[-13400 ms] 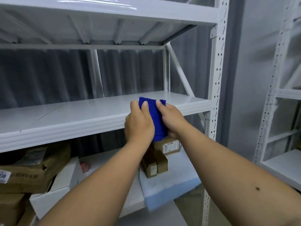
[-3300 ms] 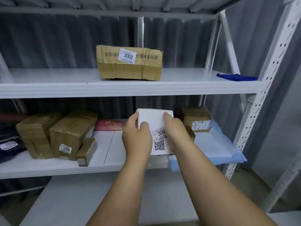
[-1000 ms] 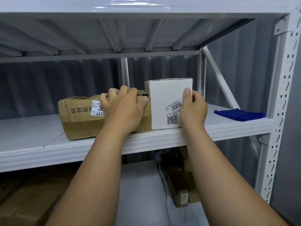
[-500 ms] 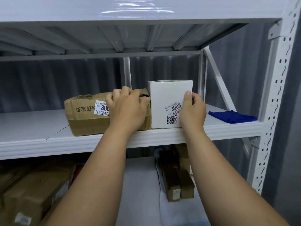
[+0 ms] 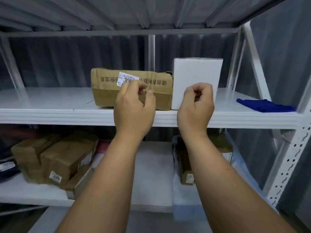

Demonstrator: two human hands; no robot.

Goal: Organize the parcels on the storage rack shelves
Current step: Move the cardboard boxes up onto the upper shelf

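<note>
Both the left hand [image 5: 133,108] and right hand [image 5: 196,107] hover with loosely curled fingers holding nothing, the brown parcel [image 5: 114,89] and upright white box [image 5: 196,73] touching side by side just beyond them on the shelf [image 5: 50,113], each hand nearest its own.

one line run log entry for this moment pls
left hand free | right hand free | white box beside brown box on shelf
</note>
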